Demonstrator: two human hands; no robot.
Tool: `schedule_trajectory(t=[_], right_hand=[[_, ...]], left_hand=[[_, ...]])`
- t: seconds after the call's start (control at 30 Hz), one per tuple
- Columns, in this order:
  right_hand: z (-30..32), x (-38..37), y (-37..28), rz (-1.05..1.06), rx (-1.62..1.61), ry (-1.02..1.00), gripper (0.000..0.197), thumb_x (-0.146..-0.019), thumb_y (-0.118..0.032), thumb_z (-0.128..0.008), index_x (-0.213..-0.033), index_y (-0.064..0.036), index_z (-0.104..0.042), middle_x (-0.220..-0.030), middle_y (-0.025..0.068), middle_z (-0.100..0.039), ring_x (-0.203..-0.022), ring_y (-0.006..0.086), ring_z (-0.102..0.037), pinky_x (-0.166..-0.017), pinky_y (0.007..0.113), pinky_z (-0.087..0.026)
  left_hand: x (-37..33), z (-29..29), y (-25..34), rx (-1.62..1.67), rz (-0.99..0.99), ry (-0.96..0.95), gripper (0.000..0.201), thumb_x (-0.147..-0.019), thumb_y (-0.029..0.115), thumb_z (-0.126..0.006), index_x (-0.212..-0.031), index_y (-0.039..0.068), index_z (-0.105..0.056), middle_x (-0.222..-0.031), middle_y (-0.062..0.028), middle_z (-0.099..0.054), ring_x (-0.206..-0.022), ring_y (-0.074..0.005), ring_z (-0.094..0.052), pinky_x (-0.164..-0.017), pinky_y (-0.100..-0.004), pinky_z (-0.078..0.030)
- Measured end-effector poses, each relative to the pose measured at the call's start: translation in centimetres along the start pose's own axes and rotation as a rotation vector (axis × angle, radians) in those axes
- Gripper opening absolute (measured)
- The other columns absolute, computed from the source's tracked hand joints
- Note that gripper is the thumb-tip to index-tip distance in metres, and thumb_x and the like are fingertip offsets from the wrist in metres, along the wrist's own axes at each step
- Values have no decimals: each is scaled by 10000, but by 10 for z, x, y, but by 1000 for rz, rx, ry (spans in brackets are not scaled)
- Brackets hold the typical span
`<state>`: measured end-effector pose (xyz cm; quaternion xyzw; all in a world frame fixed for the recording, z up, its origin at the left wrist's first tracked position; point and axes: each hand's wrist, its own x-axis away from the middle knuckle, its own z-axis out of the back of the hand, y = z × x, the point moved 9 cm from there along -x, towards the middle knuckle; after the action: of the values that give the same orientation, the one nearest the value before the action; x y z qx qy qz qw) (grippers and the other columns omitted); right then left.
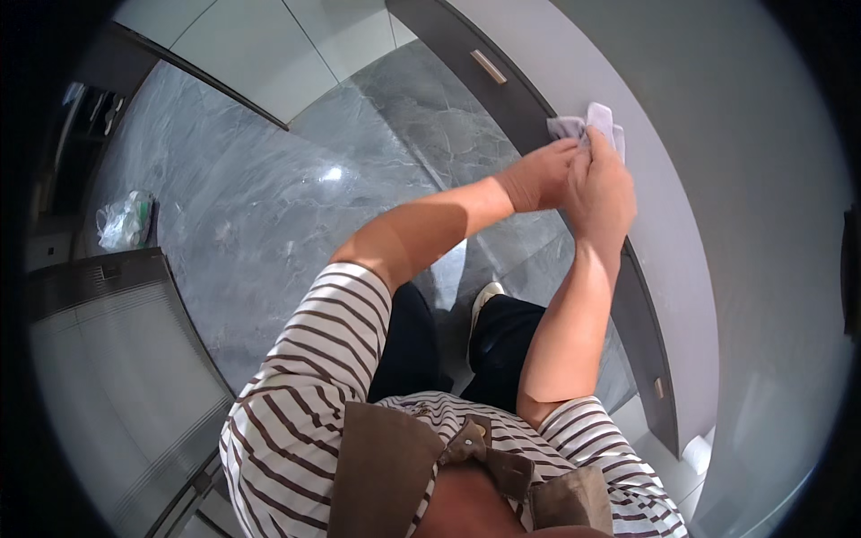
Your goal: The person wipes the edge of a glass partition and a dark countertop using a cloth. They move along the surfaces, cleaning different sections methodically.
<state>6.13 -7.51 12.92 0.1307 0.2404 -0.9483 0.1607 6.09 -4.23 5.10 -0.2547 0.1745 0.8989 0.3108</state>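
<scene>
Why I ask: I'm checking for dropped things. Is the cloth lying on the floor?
No, the hands hold the pale cloth at the light grey ledge.

from my remote seat i have the ledge running along the right, the cloth at its left edge. the right hand is on the cloth, the left hand just left of it. a handle sits farther ahead on the ledge's front. far left, a bag lies on the floor, just ahead of the cabinet.
</scene>
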Motion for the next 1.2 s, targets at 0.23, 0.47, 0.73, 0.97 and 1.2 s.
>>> schedule_trajectory(t=[0.23,0.47,0.73,0.97,1.2], right_hand=[[-12,-6,-42,-38,-318,3,264,-863,-87,-558,-1112,-60,-642,-1090,161,-663,-1013,324,-626,-870,389,-494],[-35,56,-76,9,-481,-214,254,-877,-76,-569,-1108,-4,-646,-1050,207,-662,-987,343,-644,-866,394,-501],[24,176,-159,152,-772,-756,322,-847,-14,-587,-1168,16,-584,-1073,225,-635,-1014,378,-616,-879,394,-489],[152,111,-226,355,-643,-742,416,-817,-102,-673,-1208,-32,-549,-1215,180,-558,-1088,350,-568,-895,396,-481],[228,53,-285,488,-789,-834,315,-757,-104,-703,-1053,-57,-607,-1016,150,-569,-940,374,-583,-754,446,-495]], left_hand=[[25,-1,29,-503,-70,-178,405,-907,181,-518,-1297,80,-477,-1316,-62,-500,-1251,-218,-440,-1048,-392,-366],[202,77,33,417,1232,263,289,-815,-8,-561,-1096,27,-618,-1070,-145,-629,-1029,-339,-588,-891,-401,-468],[276,212,121,655,1964,652,242,-851,27,-583,-1084,-9,-633,-945,-95,-662,-851,-184,-625,-751,-296,-489],[192,316,139,908,2042,953,147,-891,129,-655,-967,8,-621,-855,-33,-627,-745,-97,-575,-627,-253,-457],[105,407,136,1242,1935,1215,141,-914,197,-649,-950,64,-622,-858,-27,-614,-757,-96,-572,-636,-243,-445]])
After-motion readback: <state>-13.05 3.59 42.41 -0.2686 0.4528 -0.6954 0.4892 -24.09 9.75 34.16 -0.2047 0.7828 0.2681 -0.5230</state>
